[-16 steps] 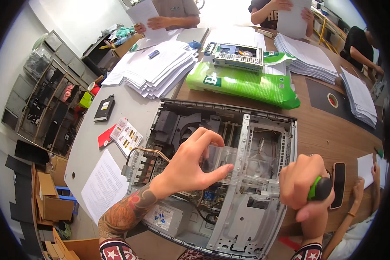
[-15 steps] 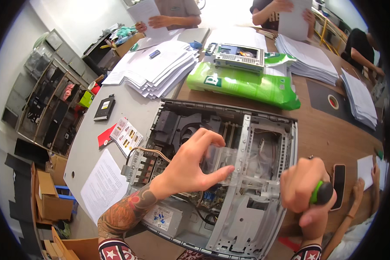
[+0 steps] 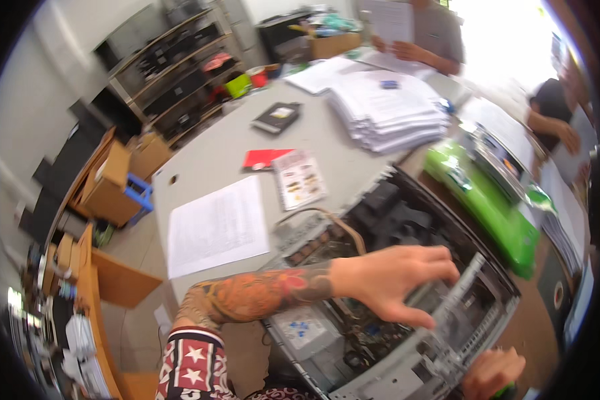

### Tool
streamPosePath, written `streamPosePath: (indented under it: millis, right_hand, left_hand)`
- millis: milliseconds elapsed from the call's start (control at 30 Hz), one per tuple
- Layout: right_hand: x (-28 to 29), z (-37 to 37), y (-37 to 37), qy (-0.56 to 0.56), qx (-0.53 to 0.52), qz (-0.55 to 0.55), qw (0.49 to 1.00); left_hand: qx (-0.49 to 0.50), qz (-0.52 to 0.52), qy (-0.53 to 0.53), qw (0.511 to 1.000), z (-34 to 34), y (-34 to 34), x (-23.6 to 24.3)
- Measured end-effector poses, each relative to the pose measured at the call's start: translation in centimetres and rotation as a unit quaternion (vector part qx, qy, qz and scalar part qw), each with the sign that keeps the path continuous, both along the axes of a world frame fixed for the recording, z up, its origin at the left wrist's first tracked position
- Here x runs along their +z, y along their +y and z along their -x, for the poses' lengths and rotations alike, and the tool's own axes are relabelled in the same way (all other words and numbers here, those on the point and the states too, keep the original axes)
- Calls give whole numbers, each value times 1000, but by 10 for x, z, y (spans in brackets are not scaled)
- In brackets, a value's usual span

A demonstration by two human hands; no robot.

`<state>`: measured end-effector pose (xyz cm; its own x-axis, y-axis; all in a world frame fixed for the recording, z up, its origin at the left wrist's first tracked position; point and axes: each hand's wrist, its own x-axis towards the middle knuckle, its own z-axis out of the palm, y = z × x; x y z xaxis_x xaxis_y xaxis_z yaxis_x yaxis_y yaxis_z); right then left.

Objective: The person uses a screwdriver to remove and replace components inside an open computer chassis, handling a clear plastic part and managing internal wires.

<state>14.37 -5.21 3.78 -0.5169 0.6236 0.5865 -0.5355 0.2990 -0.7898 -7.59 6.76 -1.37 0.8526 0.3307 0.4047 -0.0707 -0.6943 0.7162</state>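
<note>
An opened metal computer case [image 3: 373, 377] lies on the table, with dark components and wiring inside. My left hand [image 3: 397, 280], tattooed on the forearm, is over it, fingers curved around a clear plastic piece [image 3: 433, 293], blurred and hard to make out. My right hand [image 3: 490, 370] is at the case's lower right edge, closed on a screwdriver with a green and black handle [image 3: 507, 390], mostly hidden by the fingers. A beige cable [image 3: 340, 223] loops over the case's far left side. The view is blurred.
The grey table [image 3: 200, 167] bears a paper sheet [image 3: 217, 227], red card [image 3: 257, 160], printed booklet [image 3: 299, 179], black drive [image 3: 277, 117] and paper stacks [image 3: 387, 117]. A green package [image 3: 480, 213] carries a metal unit. Co-workers [image 3: 433, 37] hold papers. Boxes [image 3: 110, 187] and shelves [image 3: 173, 80] are left.
The view has swung left and blurred, so the case sits lower right and more of the left side shows. My right hand, still round the screwdriver, is now near the bottom of the picture.
</note>
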Motion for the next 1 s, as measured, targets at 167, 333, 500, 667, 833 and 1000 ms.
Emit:
streamPosePath:
  millis: [167, 333, 500, 667, 833, 1000]
  right_hand:
    - [-8, 9, -9, -17, -30, -24, 999]
    - [-12, 0, -20, 0, -125, -23, 992]
    - [-17, -15, -31, 21, -211, 9, 977]
    - [-40, -3, -35, 11, -279, 73, 958]
    - [-11, -1, -63, -86, -370, 87, 921]
    - [-12, -5, -61, -42, -342, 81, 935]
  left_hand:
    - [19, -80, -62, 995, -5, -7, -19]
    - [18, -150, -73, 986, -20, -6, -10]
    - [62, -144, -36, 987, -9, 1, -3]
    - [126, -225, -34, 966, -3, 7, 4]
    - [122, -221, -98, 963, -5, 1, 17]
    - [155, -218, -107, 958, 6, 2, 22]
